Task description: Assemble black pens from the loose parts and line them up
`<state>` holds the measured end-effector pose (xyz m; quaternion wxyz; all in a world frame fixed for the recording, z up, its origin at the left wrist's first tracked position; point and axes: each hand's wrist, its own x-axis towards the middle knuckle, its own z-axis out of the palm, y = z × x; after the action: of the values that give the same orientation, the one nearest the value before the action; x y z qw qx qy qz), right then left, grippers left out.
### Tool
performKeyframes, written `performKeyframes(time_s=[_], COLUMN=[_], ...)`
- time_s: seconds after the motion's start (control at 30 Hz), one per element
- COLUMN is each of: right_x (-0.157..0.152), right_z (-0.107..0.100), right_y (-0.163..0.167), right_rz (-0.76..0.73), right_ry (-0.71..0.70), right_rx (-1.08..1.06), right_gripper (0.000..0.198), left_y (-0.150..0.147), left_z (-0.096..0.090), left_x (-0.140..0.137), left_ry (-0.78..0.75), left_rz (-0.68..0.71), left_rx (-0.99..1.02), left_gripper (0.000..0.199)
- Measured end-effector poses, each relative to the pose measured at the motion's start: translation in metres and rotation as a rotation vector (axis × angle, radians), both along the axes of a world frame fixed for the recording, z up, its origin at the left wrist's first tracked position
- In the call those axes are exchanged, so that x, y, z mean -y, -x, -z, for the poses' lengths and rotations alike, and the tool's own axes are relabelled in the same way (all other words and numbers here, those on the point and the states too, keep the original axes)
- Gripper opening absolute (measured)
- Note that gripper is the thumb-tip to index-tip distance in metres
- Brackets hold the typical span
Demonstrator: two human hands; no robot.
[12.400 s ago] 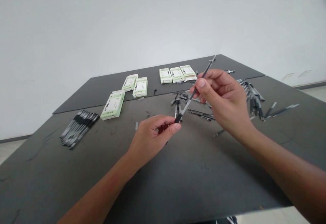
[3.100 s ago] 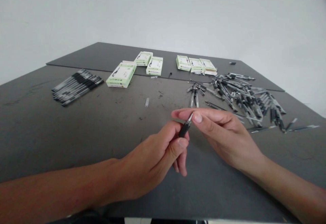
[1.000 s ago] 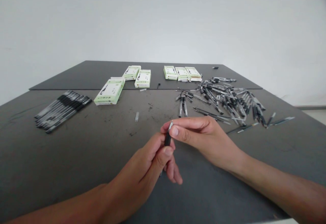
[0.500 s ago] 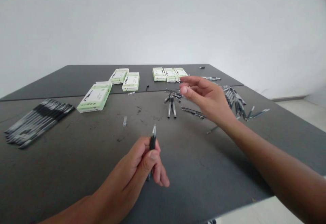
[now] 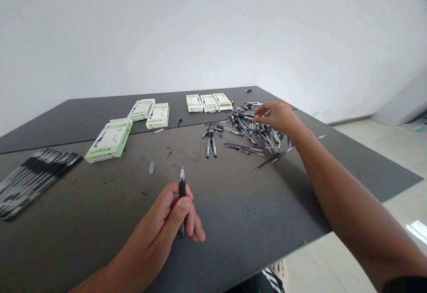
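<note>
My left hand is closed around a pen, held upright with its bare metal tip pointing up and its black grip showing above the fingers. My right hand is over a heap of pens and pen parts at the right, fingers curved and a gap showing between thumb and forefinger. I see nothing held in it. Its fingertips are close to the heap; whether they touch it I cannot tell. Two pen pieces lie side by side left of the heap, and thin refills lie in front of it.
A row of pens lies at the left. Green-and-white boxes stand at the left and further back, with three more near the far side. A small clear strip lies mid-table. A seam crosses the dark table.
My right hand has moved away from me, to the pen heap. The view has turned to the right, showing more of the heap. My left hand still holds the pen upright.
</note>
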<state>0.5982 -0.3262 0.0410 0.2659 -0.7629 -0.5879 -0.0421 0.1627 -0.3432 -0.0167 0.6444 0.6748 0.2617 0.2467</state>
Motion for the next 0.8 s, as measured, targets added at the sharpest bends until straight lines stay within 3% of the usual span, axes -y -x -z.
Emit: performKeyframes(time_s=[0.27, 0.53, 0.8], right_x=[0.0, -0.009, -0.017], right_z=[0.006, 0.013, 0.025], right_y=[-0.019, -0.008, -0.014], right_rz=[-0.004, -0.034, -0.038], right_ry=[0.319, 0.328, 0.36], right_rx=[0.087, 0.157, 0.243], right_gripper=[0.031, 0.032, 0.038], left_y=[0.0, 0.003, 0.0], left_z=[-0.005, 0.0, -0.006], left_x=[0.001, 0.001, 0.004], left_ry=[-0.075, -0.03, -0.029], left_rz=[0.011, 0.066, 0.097], left_rx=[-0.033, -0.052, 0.015], left_gripper=[0.033, 0.031, 0.029])
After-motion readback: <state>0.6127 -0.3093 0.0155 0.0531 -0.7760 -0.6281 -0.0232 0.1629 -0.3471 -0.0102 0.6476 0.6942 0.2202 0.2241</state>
